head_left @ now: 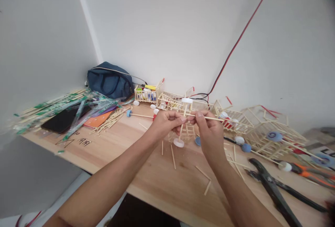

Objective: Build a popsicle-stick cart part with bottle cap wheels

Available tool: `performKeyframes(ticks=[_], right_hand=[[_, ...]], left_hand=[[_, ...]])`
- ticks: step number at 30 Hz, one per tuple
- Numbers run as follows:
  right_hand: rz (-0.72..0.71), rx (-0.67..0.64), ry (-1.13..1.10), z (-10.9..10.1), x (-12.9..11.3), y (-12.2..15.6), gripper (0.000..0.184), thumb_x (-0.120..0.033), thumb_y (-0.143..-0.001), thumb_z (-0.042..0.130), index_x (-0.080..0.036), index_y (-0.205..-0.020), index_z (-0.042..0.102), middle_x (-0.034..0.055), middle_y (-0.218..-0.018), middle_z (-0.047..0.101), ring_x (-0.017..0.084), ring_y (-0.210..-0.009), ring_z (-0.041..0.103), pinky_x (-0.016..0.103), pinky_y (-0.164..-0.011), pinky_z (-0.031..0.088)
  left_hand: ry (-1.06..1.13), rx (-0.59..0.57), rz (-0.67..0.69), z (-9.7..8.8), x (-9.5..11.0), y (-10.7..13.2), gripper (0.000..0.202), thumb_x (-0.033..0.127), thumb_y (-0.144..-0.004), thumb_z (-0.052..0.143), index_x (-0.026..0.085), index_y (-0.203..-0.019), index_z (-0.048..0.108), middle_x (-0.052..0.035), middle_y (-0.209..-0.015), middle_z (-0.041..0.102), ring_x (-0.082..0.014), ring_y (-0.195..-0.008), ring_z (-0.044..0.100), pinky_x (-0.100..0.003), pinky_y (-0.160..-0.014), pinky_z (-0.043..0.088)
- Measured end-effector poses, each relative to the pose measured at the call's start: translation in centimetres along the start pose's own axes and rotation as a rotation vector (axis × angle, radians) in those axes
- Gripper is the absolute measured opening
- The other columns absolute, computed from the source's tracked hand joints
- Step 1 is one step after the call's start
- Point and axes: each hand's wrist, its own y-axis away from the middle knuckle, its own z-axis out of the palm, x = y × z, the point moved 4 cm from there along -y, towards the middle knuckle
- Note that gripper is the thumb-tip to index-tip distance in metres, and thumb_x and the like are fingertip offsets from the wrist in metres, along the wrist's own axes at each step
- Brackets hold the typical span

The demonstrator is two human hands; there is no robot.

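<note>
Pinches white-capped stick (180, 134) in left hand (169, 123), bare stick (216, 118) in right hand (209, 129), above the desk (188, 195); cannot tell, with pinched parts covered, if touching. Blocks partly the stick frame (188, 133) behind, with black tool (270, 187) cut off at lower right.

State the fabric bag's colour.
The bag is dark blue, best seen in the head view.

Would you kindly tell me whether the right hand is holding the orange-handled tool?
No, the right hand pinches a thin wooden stick, while the orange-handled tool lies apart on the table.
</note>
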Motion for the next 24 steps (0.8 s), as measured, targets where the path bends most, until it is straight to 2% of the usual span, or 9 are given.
performKeyframes(ticks=[6,13,24], right_hand=[[-0.027,0.017,0.031,-0.15,-0.52,0.47,0.02,-0.035,-0.09,0.056,-0.019,-0.082,0.064,0.0006,-0.075,0.065,0.014,-0.07,0.06,0.028,-0.071,0.045],[-0.008,0.025,0.025,-0.13,-0.42,0.58,0.022,-0.037,-0.09,0.056,-0.019,-0.088,0.067,0.0,-0.072,0.063,0.014,-0.072,0.059,0.027,-0.069,0.045],[-0.016,0.023,0.061,-0.02,-0.54,0.65,0.021,-0.034,-0.091,0.055,-0.019,-0.081,0.064,0.0002,-0.073,0.065,0.014,-0.071,0.061,0.028,-0.07,0.045]], left_hand=[[-0.041,0.005,0.008,0.03,0.3,0.35,0.035,0.043,-0.066,0.076,0.01,-0.069,0.063,0.0,-0.062,0.059,-0.0069,-0.052,0.052,-0.021,-0.052,0.045],[-0.022,0.014,0.006,-0.13,-0.15,0.16,0.039,0.046,-0.06,0.079,0.011,-0.066,0.062,0.0016,-0.056,0.055,-0.0074,-0.047,0.051,-0.023,-0.051,0.045],[-0.051,0.001,0.005,-0.09,-0.13,0.32,0.037,0.044,-0.065,0.077,0.01,-0.068,0.064,-0.0007,-0.06,0.059,-0.0074,-0.049,0.051,-0.022,-0.051,0.043]])
